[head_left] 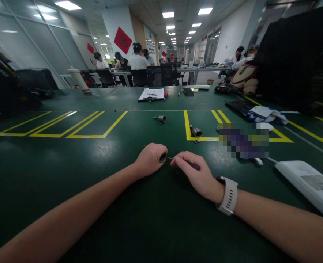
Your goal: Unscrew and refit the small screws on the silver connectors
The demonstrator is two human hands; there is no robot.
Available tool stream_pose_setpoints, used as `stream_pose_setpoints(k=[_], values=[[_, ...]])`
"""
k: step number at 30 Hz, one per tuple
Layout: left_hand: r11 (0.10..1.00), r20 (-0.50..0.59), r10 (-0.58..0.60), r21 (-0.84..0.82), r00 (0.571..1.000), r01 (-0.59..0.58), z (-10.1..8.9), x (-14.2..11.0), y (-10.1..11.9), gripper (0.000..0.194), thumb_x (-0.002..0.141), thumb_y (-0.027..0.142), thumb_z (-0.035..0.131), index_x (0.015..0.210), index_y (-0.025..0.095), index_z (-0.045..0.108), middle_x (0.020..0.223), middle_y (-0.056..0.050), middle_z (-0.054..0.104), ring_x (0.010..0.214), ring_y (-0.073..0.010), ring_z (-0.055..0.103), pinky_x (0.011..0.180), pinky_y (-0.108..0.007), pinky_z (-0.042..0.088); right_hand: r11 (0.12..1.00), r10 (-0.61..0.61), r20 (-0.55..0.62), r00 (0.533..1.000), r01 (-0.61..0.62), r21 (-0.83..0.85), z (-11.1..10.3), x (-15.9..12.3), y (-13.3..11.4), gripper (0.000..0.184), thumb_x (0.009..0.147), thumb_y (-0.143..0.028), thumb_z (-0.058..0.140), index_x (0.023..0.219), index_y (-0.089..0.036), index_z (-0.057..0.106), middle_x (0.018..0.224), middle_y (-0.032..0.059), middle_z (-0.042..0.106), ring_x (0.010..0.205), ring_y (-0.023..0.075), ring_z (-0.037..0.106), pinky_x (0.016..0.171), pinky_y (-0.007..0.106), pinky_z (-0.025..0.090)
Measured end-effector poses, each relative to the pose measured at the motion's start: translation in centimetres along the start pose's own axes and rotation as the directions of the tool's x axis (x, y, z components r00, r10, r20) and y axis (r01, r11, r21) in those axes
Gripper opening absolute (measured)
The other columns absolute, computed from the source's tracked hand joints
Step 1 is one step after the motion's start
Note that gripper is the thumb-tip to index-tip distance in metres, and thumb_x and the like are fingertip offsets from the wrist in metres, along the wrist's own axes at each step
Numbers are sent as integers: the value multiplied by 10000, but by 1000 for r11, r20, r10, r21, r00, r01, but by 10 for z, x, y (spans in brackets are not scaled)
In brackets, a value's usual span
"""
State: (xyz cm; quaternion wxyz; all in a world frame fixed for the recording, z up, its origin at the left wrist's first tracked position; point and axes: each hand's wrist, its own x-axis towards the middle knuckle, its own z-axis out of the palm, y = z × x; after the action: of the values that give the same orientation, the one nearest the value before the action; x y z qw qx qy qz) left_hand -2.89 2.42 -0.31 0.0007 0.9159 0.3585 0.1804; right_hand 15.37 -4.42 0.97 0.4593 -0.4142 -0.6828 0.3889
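My left hand [150,159] is closed around a dark, round-ended metal part [162,157], whose open end faces right. A thin tip sticks out on the far side of that fist. My right hand [192,170] grips a screwdriver [194,166] with a dark purple handle, and its thin shaft points left at the part's opening. Whether the tip touches the part I cannot tell. Beyond my hands lie a metal socket-like part with a shank [161,118] and a similar cup-shaped metal part [196,131]. Several tiny dark pieces [196,141] lie just below the latter.
A white power bank-like box [309,182] with a cable lies at the right. Behind it are a blurred purple object [240,140] and white-blue gloves [268,114]. A clipboard [151,94] and a phone [188,91] lie farther back. Yellow tape [86,136] marks the green table. People sit beyond.
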Motion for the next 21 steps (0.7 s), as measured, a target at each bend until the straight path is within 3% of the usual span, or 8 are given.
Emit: stream_pose_setpoints(k=[4,7,9,15,21], values=[[999,34,32,3,999,-32,-1,-1,1,44,747,127,521,718,157,532,696,-18,581,651,-155,534,631,-285,393,972,100,32,994,-105,211,0,5,6,237,853,-287,495,738,-192,678,768,29,667,756,167,582,696,318,428],[998,-1,30,-60,1000,-30,-2,-1,0,38,748,126,522,731,158,534,703,-13,583,645,-141,533,627,-271,400,873,216,45,975,-213,439,-3,9,13,244,839,-306,510,715,-176,675,760,37,680,736,160,584,672,301,422],[993,-34,24,-115,999,-28,-2,-2,-2,34,753,138,526,726,158,531,692,-7,576,637,-132,531,617,-257,403,829,251,60,966,-246,503,-4,10,15,236,830,-312,524,718,-170,675,764,40,682,733,156,583,672,297,416],[988,-64,11,-153,998,-20,1,-1,-4,35,752,151,536,719,158,533,674,0,569,628,-127,534,608,-250,404,853,209,38,977,-201,482,0,8,11,222,836,-294,521,732,-177,678,774,33,684,737,150,581,663,289,406],[997,2,13,-77,1000,-13,0,0,-2,32,742,140,541,716,159,543,692,-6,583,641,-139,530,632,-271,412,875,196,21,980,-184,448,0,8,13,239,828,-291,515,689,-177,671,724,37,677,716,163,583,681,309,418]])
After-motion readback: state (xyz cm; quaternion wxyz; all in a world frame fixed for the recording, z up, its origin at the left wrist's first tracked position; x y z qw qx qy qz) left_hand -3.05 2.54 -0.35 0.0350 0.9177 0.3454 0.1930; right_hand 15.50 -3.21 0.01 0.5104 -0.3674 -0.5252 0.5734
